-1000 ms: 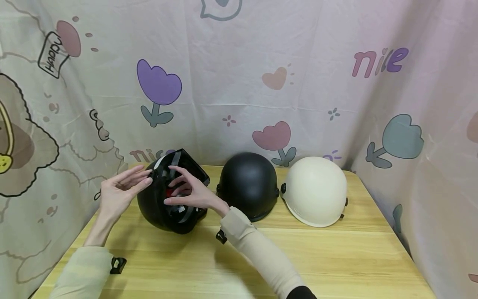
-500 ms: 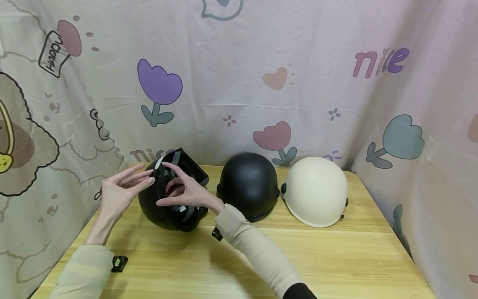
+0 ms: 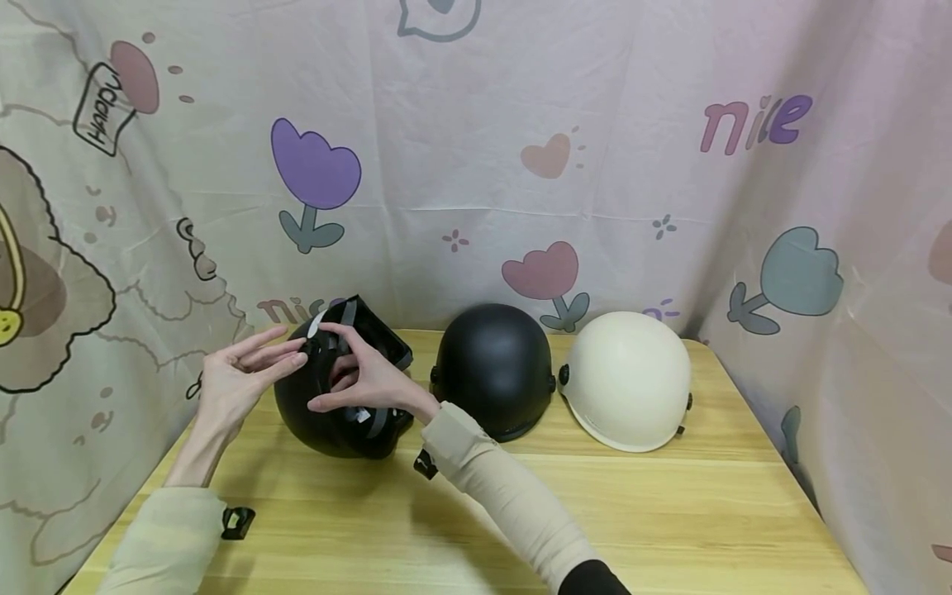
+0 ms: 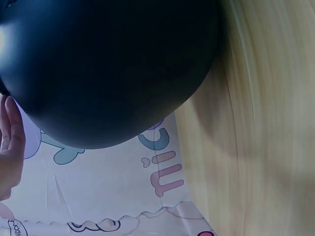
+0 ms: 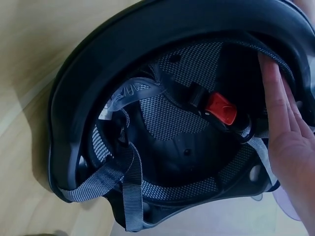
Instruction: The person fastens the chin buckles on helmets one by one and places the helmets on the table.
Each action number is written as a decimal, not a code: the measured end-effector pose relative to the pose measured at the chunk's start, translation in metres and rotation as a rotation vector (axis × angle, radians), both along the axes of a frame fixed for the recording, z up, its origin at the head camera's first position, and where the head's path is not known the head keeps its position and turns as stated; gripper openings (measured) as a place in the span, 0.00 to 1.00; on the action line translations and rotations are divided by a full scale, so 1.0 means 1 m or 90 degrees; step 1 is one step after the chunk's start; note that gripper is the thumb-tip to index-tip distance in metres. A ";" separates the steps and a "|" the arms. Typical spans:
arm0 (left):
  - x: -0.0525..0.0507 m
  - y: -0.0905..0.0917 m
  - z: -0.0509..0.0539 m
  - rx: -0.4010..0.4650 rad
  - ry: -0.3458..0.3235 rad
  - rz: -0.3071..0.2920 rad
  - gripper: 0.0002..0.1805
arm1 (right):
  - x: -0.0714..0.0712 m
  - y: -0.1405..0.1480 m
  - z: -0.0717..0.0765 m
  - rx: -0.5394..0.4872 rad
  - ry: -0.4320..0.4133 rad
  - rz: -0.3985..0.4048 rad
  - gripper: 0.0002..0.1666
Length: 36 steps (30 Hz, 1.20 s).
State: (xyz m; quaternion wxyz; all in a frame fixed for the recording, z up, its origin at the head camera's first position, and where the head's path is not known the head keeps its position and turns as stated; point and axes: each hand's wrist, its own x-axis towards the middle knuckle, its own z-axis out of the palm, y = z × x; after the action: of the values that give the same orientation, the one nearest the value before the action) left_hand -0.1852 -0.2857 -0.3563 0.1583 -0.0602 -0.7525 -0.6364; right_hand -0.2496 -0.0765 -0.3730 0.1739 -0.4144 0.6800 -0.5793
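A black helmet (image 3: 305, 417) lies tipped on the table at the left in the head view, its opening turned towards the right. The left hand (image 3: 232, 376) has its thumb and fingertips together at the helmet's upper edge. Inside the opening, the right hand (image 5: 290, 110) lays its fingers, nearly straight, along the inner lining; its thumb stays outside in the head view. The right wrist view shows a red buckle (image 5: 221, 108) and grey straps (image 5: 132, 189) in the shell. The left wrist view is mostly filled by the helmet's smooth dark shell (image 4: 108, 73).
Right beside it stands a second black helmet (image 3: 494, 372), dome up. A cream helmet (image 3: 627, 380) follows at the right. All are on a wooden table (image 3: 669, 512), with a printed curtain (image 3: 446, 149) hanging behind and at both sides.
The right hand has shifted slightly left and deeper over the tipped helmet's opening. That helmet's lower edge has risen a little. The left hand is almost still; the other helmets stay put.
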 end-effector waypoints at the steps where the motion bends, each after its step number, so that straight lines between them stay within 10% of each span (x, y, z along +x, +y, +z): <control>1: 0.000 0.000 0.000 0.004 0.002 -0.002 0.31 | 0.000 0.000 0.000 -0.004 -0.004 0.000 0.59; 9: 0.000 0.001 0.003 0.059 0.054 -0.048 0.25 | 0.001 0.003 0.003 -0.026 -0.036 -0.022 0.59; 16: 0.001 0.002 0.006 -0.021 0.074 -0.064 0.27 | 0.000 0.005 0.003 -0.057 -0.063 -0.035 0.57; 26: -0.002 0.001 0.007 0.009 0.130 -0.181 0.29 | -0.002 0.006 0.000 -0.097 -0.115 -0.085 0.55; 36: -0.001 0.002 0.005 0.017 0.150 -0.130 0.26 | -0.003 0.007 -0.002 -0.126 -0.169 -0.093 0.55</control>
State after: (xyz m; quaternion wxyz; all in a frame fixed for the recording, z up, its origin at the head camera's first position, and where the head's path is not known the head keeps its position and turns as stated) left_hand -0.1866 -0.2836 -0.3511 0.1812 -0.2084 -0.7100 -0.6478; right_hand -0.2528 -0.0695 -0.3749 0.1781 -0.2984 0.6193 -0.7041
